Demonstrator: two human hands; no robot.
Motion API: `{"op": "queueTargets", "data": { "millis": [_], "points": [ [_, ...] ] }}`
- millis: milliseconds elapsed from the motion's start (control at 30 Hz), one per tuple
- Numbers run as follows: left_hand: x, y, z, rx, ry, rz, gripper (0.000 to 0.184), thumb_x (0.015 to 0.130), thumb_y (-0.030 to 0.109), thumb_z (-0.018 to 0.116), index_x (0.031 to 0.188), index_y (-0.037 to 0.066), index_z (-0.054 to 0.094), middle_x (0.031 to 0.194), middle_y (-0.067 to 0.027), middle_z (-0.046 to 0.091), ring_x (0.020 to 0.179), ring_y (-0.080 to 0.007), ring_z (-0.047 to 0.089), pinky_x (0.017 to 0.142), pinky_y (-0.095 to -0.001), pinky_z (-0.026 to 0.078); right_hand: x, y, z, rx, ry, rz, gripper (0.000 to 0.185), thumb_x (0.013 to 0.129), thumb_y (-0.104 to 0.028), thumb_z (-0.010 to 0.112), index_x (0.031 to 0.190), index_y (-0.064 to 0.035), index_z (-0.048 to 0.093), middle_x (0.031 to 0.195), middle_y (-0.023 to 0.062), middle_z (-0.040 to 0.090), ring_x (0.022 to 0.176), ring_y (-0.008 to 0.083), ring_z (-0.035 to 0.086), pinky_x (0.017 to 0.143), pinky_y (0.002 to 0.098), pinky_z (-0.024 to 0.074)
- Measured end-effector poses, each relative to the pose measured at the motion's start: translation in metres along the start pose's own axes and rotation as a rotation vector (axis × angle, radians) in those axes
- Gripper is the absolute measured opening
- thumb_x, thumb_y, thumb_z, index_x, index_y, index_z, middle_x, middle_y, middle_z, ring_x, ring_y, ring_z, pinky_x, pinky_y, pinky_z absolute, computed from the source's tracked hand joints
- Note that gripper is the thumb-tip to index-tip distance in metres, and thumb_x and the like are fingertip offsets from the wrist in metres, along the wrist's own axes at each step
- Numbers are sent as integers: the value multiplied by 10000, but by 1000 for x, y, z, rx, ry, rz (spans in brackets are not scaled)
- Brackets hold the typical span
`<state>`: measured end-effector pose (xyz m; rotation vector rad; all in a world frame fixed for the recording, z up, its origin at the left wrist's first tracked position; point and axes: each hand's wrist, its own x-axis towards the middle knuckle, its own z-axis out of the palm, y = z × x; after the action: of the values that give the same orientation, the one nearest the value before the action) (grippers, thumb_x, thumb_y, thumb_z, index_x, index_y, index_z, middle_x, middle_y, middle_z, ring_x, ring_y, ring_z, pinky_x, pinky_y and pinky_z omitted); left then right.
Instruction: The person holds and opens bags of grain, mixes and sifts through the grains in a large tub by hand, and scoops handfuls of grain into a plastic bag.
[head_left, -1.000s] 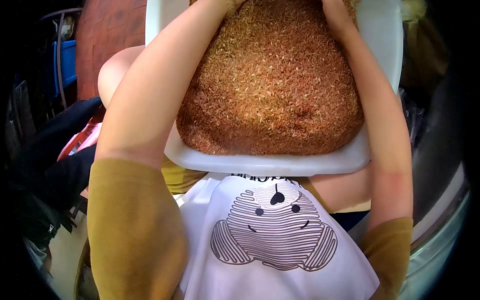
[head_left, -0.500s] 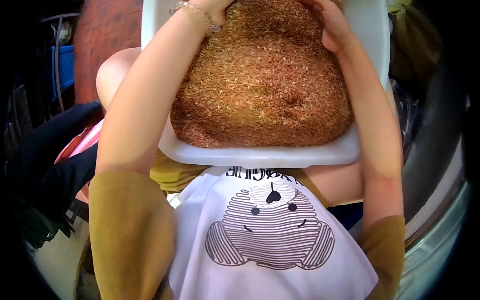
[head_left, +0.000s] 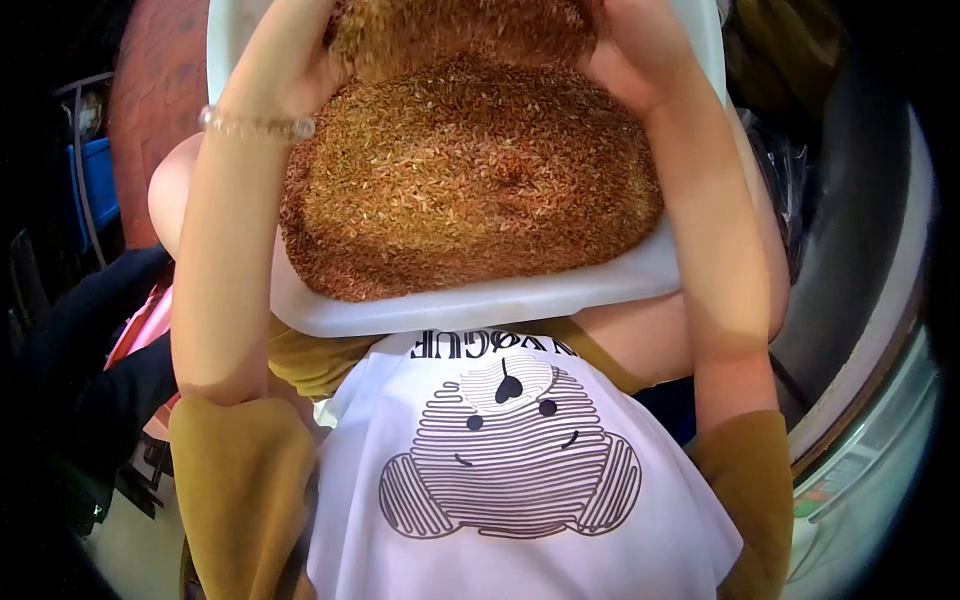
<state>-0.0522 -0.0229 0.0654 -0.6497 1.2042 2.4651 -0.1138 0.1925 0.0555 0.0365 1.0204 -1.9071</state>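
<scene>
A white plastic tub (head_left: 480, 310) rests across the person's lap, holding a broad heap of reddish-brown rice grains (head_left: 470, 180). At the far side of the heap, my left hand (head_left: 300, 70) and my right hand (head_left: 640, 55) face each other with a load of grains between them. That load is raised above the heap and blurred by motion, with grains spilling along its lower edge. Most of my fingers are hidden by the grains or cut off by the top of the view. A clear bead bracelet (head_left: 255, 125) circles my left wrist.
Red-brown paving (head_left: 165, 110) lies at the upper left, beside a blue container (head_left: 93, 190). Dark clothing and a pink item (head_left: 140, 325) are at the left. A rounded pale edge (head_left: 900, 290) curves along the right, with clear plastic (head_left: 785, 170) near the right knee.
Both hands have come nearer and lifted grains between them, where before they were sunk in the far part of the heap. The whole view has shifted, so the tub sits farther left.
</scene>
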Motion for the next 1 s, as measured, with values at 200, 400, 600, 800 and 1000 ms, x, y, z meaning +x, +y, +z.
{"op": "queueTargets", "data": {
  "millis": [200,400,600,800,1000],
  "points": [
    [-19,-20,-22,190,-97,9,462,983,311,439,1147,-76,632,1130,-166,677,1059,-213,647,1002,-375,471,-24,36,6,-46,108,-207,277,964,-137,492,1018,25,709,1057,91,710,977,182,660,912,315,515],
    [-53,-44,2,250,-193,266,481,989,245,347,1048,-114,664,1059,-188,700,982,-239,672,939,-348,499,-64,39,26,-446,122,-264,399,984,-189,405,1054,101,671,1115,175,680,1059,240,645,958,352,496],
    [-78,-66,-1,521,-168,563,431,966,239,411,1008,-87,689,996,-198,702,960,-253,670,879,-350,519,-94,59,31,-548,73,-453,231,926,-98,556,1018,43,715,1024,128,705,974,170,650,887,291,493],
    [-103,-83,-1,802,-286,706,525,995,348,372,970,-69,690,1014,-233,679,1023,-339,655,941,-452,500,-113,79,37,-761,85,-581,160,839,-66,618,935,27,706,923,164,704,866,255,687,791,330,539],
    [-108,-90,-3,1141,-385,903,479,969,385,423,924,-2,700,991,-176,693,1007,-350,676,961,-467,499,-116,88,38,-1077,126,-756,145,722,-22,666,865,-14,694,849,121,690,753,265,675,655,333,539]
  ]
}}
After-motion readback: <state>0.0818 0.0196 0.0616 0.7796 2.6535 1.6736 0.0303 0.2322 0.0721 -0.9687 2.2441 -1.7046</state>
